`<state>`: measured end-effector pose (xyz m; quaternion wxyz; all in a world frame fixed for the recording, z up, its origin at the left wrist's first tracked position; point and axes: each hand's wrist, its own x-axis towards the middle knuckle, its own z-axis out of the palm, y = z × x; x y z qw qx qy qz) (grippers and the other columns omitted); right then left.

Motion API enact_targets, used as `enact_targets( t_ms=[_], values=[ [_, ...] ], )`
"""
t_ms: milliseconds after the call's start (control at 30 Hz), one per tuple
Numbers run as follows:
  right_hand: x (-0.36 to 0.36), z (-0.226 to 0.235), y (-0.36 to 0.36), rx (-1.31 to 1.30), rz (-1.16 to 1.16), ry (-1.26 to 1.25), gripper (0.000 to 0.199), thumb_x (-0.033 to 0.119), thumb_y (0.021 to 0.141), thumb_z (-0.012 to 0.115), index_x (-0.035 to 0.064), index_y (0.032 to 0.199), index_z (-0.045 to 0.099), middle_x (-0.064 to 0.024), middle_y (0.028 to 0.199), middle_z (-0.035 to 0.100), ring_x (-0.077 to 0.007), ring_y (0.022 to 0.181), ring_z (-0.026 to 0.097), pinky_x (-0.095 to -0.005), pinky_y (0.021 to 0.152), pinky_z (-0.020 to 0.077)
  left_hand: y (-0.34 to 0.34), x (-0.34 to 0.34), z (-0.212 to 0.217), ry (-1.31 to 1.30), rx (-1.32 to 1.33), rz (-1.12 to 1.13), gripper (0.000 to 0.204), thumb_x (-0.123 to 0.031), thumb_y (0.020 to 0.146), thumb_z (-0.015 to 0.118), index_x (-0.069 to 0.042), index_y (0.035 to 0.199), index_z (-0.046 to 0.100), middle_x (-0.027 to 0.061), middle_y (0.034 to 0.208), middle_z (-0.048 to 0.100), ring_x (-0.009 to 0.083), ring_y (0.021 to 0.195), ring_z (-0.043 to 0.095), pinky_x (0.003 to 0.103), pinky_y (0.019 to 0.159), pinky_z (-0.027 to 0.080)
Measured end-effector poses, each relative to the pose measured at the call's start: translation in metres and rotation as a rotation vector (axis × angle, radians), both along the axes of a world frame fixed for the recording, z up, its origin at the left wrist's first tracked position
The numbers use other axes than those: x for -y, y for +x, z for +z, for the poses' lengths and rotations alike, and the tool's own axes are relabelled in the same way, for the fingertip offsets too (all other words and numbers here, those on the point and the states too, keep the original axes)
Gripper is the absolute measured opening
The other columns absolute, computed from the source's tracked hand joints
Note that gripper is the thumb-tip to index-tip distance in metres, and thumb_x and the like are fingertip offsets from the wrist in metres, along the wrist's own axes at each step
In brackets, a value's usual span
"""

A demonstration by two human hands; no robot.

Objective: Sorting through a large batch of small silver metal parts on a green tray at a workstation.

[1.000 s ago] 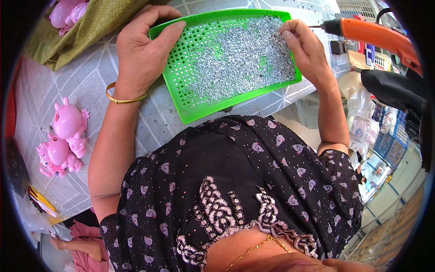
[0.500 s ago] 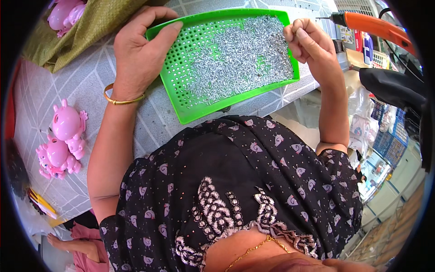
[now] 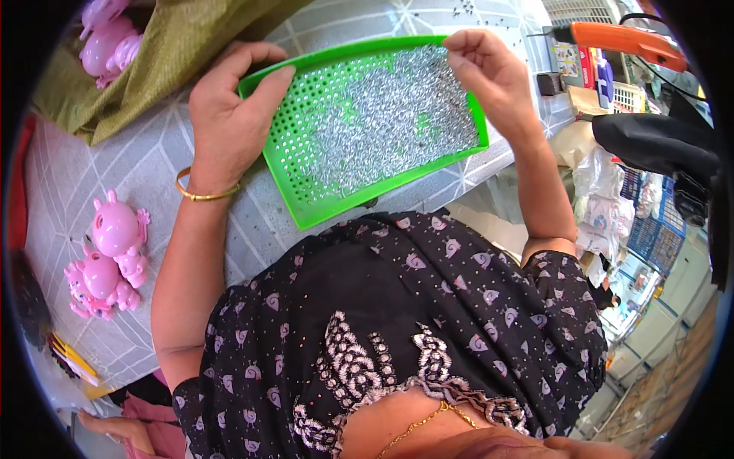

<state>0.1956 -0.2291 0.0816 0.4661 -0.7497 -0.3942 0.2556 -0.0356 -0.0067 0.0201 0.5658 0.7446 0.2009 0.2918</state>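
1. At the near edge of a grey patterned table [image 3: 153,161], a person in a dark printed top works over a green perforated tray [image 3: 306,115] that lies tilted, its near corner overhanging the table's edge.
2. The left hand [image 3: 229,115] is clamped on the tray's left rim, thumb inside; a gold bangle [image 3: 200,195] circles the wrist.
3. The right hand [image 3: 489,73] hovers over the tray's far right corner, fingertips pinched together, apparently on one of the screws.
4. The tray carries a heap of small silver screws [image 3: 390,122]: light singly, likely slippery and quick to scatter, best held steady by its stiff rim.
5. Pink toy pigs [image 3: 107,256] lie at left; beyond, an orange power tool [image 3: 623,42].
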Motion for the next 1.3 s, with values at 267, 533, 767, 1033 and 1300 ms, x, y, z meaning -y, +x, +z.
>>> enact_targets(
  t_ms=[267, 533, 767, 1033, 1300],
  values=[
    [-0.017, 0.007, 0.040, 0.961, -0.097, 0.106, 0.028, -0.001, 0.092, 0.063, 0.0039, 0.119, 0.064, -0.0076, 0.102, 0.068, -0.0160, 0.075, 0.065, -0.0299, 0.068, 0.0530, 0.003, 0.003, 0.005, 0.008, 0.029, -0.018, 0.013, -0.005, 0.087, 0.072, 0.003, 0.097, 0.070, 0.0050, 0.088, 0.064, 0.0127, 0.082, 0.059, 0.026, 0.076, 0.047],
    [0.040, 0.006, -0.014, 0.701, -0.063, 0.211, 0.018, -0.010, 0.091, 0.062, 0.0010, 0.106, 0.066, -0.0052, 0.088, 0.065, -0.0074, 0.062, 0.052, -0.0238, 0.055, 0.0434, 0.001, 0.000, 0.005, 0.043, 0.023, -0.042, 0.011, -0.002, 0.087, 0.072, 0.004, 0.096, 0.069, 0.0055, 0.089, 0.064, 0.0130, 0.083, 0.060, 0.025, 0.077, 0.047],
    [0.104, -0.065, 0.005, -0.088, -0.630, 0.259, 0.022, 0.004, 0.097, 0.059, -0.0001, 0.118, 0.064, -0.0055, 0.102, 0.070, -0.0044, 0.072, 0.056, -0.0201, 0.063, 0.0450, 0.005, -0.001, 0.003, 0.034, 0.034, -0.043, 0.013, -0.004, 0.089, 0.073, 0.003, 0.099, 0.070, 0.0021, 0.091, 0.064, 0.0098, 0.085, 0.059, 0.024, 0.078, 0.047],
    [0.098, -0.080, 0.009, 0.049, -0.552, 0.364, 0.023, 0.005, 0.098, 0.055, 0.0015, 0.118, 0.066, -0.0062, 0.100, 0.071, -0.0076, 0.076, 0.062, -0.0238, 0.070, 0.0526, 0.004, 0.004, 0.013, 0.524, 0.083, -0.027, 0.013, -0.004, 0.088, 0.072, 0.001, 0.099, 0.070, 0.0107, 0.092, 0.067, 0.0213, 0.083, 0.065, 0.031, 0.078, 0.051],
    [0.093, -0.096, 0.017, 0.043, -0.514, 0.377, 0.024, 0.009, 0.098, 0.055, 0.0036, 0.118, 0.067, -0.0040, 0.097, 0.071, -0.0082, 0.073, 0.060, -0.0244, 0.071, 0.0523, -0.012, 0.031, 0.073, 0.760, 0.099, -0.042, 0.014, -0.002, 0.086, 0.073, 0.000, 0.099, 0.070, 0.0107, 0.097, 0.070, 0.0229, 0.089, 0.068, 0.032, 0.082, 0.053]
  ],
)
